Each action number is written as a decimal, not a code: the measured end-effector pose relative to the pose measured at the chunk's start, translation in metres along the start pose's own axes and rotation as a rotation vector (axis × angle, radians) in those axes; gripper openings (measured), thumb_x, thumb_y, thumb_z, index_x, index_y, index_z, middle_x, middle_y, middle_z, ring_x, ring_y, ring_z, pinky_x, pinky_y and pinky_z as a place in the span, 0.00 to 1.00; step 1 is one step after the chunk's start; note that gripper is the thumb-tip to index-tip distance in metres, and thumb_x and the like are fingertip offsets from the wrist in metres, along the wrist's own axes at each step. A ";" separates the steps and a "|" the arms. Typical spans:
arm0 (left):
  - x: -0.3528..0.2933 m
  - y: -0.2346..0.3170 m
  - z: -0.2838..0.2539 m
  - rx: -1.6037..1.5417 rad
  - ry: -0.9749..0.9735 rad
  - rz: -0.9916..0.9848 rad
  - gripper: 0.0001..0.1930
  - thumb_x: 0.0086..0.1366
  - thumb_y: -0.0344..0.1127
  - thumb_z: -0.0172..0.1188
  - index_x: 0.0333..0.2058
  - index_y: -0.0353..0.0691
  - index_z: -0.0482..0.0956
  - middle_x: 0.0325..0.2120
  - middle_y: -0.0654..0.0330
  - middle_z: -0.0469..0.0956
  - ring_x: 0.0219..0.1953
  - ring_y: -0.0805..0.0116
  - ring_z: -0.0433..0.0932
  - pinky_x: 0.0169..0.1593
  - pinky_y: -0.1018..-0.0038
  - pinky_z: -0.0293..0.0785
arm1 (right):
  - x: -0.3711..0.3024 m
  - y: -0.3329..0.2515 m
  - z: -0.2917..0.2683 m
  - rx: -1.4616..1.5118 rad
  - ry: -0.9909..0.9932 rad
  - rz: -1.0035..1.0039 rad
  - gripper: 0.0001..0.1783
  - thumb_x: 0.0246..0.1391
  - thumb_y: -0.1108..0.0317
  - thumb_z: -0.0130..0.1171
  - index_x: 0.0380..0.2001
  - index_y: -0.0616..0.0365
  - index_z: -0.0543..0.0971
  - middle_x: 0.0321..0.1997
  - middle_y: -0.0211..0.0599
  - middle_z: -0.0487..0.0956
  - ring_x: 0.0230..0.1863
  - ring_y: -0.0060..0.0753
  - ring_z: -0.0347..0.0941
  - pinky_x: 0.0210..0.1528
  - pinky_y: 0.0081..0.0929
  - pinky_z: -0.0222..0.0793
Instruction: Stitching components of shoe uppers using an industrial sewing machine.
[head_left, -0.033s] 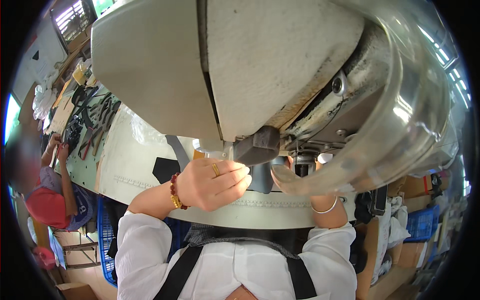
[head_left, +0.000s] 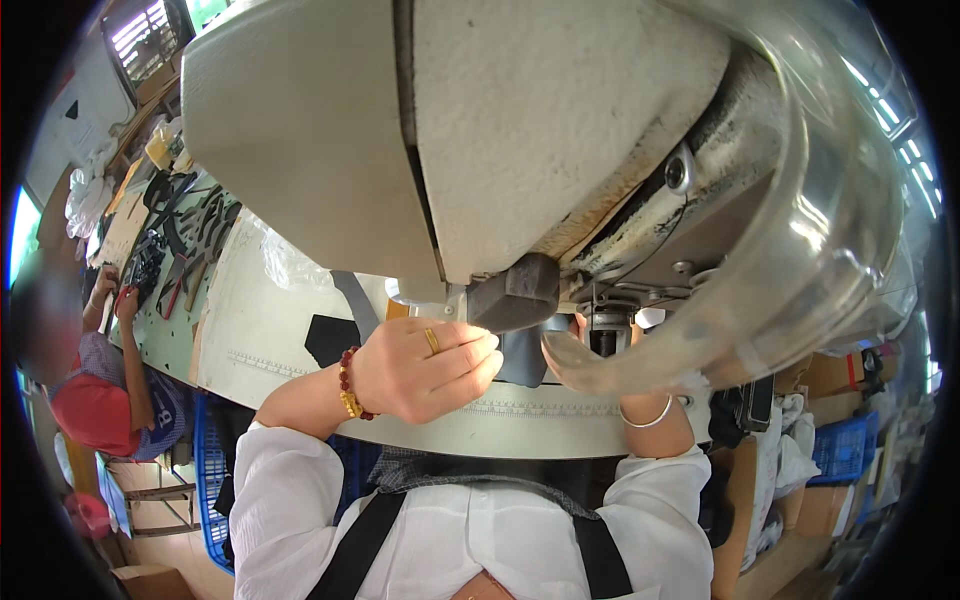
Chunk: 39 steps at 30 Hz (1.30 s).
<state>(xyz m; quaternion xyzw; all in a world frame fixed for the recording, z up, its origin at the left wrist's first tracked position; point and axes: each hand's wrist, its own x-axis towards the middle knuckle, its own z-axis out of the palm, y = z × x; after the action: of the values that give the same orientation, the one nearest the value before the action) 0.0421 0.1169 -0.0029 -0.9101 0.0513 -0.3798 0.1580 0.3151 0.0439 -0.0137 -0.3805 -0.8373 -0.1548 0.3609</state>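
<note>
My left hand (head_left: 430,368), with a gold ring and a red bead bracelet, is closed just below the sewing machine head (head_left: 570,120). Whatever its fingers hold, if anything, is hidden. Beside those fingertips hangs a dark grey block (head_left: 515,292) on the machine. A piece of grey material (head_left: 524,360) lies under the block, right of this hand. Of my right arm, the wrist with a silver bangle (head_left: 652,412) shows; the curved clear plastic guard (head_left: 800,290) and the machine cover most of the right hand, so its fingers cannot be read.
A black piece (head_left: 332,340) and a grey strip (head_left: 354,300) lie on the white table (head_left: 260,330), left of the machine. Further left a co-worker in red (head_left: 100,415) handles dark pieces at a cluttered table. Blue baskets (head_left: 212,490) and cardboard boxes (head_left: 838,375) stand around.
</note>
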 end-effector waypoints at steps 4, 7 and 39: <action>0.001 0.005 0.008 -0.126 0.134 -0.090 0.08 0.55 0.27 0.68 0.35 0.37 0.84 0.33 0.60 0.84 0.37 0.65 0.86 0.34 0.77 0.84 | -0.004 -0.007 -0.004 -0.049 -0.025 0.000 0.15 0.46 0.85 0.65 0.40 0.67 0.79 0.41 0.48 0.81 0.36 0.37 0.79 0.47 0.40 0.79; -0.005 0.007 0.015 -0.071 0.173 -0.099 0.08 0.54 0.28 0.68 0.35 0.38 0.84 0.33 0.61 0.84 0.36 0.67 0.85 0.33 0.77 0.83 | -0.005 -0.013 -0.005 -0.088 -0.035 -0.014 0.15 0.46 0.84 0.65 0.40 0.66 0.79 0.41 0.47 0.81 0.36 0.37 0.79 0.47 0.40 0.79; -0.064 -0.022 0.076 -0.078 0.096 -0.284 0.10 0.45 0.18 0.71 0.24 0.37 0.80 0.34 0.56 0.81 0.32 0.60 0.79 0.34 0.67 0.75 | -0.007 0.000 0.014 -0.226 0.000 0.024 0.13 0.47 0.80 0.65 0.38 0.63 0.80 0.39 0.45 0.81 0.38 0.39 0.79 0.45 0.40 0.75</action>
<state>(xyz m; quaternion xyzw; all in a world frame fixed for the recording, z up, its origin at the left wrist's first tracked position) 0.0501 0.1700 -0.0895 -0.8943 -0.0558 -0.4392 0.0643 0.3117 0.0476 -0.0280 -0.4288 -0.8098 -0.2440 0.3176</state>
